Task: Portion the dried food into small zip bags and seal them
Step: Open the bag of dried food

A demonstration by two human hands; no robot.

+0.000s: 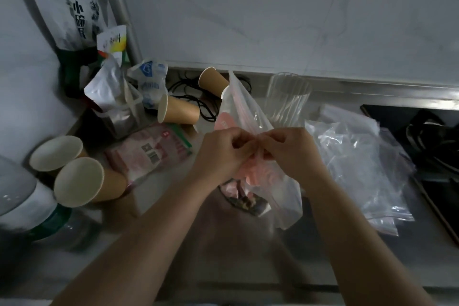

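Note:
My left hand (221, 154) and my right hand (290, 151) meet in the middle of the view, above the counter. Both pinch a translucent zip bag (243, 112) with a pink printed label, fingers curled on its middle. The bag's top sticks up and away from me; its lower part (285, 206) hangs below my right hand. Dark dried food (246, 200) lies just under my hands, partly hidden by the bag. A heap of clear zip bags (360, 164) lies to the right. A pink pack of zip bags (151, 151) lies to the left.
Brown paper cups stand at the left (77, 181) and lie toppled at the back (177, 112). Opened food pouches (109, 87) crowd the back left corner. A clear ribbed cup (288, 97) stands behind the bag. A black stove (432, 146) is at the right edge.

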